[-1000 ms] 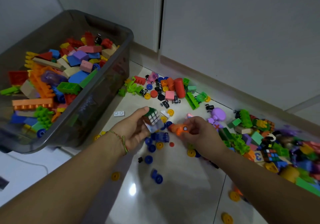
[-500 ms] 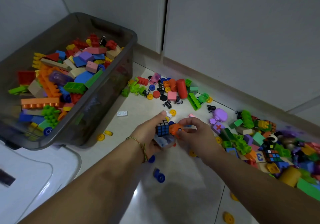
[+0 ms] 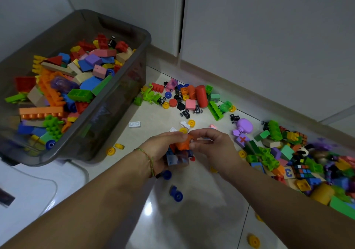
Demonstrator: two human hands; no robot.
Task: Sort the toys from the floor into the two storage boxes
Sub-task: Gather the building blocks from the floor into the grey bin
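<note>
Left hand (image 3: 161, 150): fingers curled round a blue-purple block (image 3: 177, 159), which is blurred; thumb tip touches the orange toy (image 3: 183, 144). A thin cord band sits on the wrist.
Right hand (image 3: 213, 148): thumb and forefinger pinch the orange toy from its right side; the other fingers are loosely bent.
Orange toy: held between both hands above the floor (image 3: 201, 210), touching the top of the block. Shape cannot be made out.
Storage box (image 3: 115, 114): grey, translucent, to the left of and beyond the left hand, heaped with coloured bricks.
White plastic item (image 3: 38, 187): left of the left forearm, under the box's near corner. Cannot tell what it is.
Toy heap (image 3: 272, 156): on the floor just right of the right hand; a puzzle cube (image 3: 303, 170) lies in it.
Red cylinder (image 3: 200, 96): beyond both hands, in a loose cluster of wheels and bricks.
Purple toy (image 3: 244, 126): beyond the right hand, near.
White brick (image 3: 134, 124): beyond the left hand, alone.
Blue wheels (image 3: 177, 195): on the floor between the forearms.
Yellow wheel (image 3: 110, 150): left of the left hand, beside the box wall.
</note>
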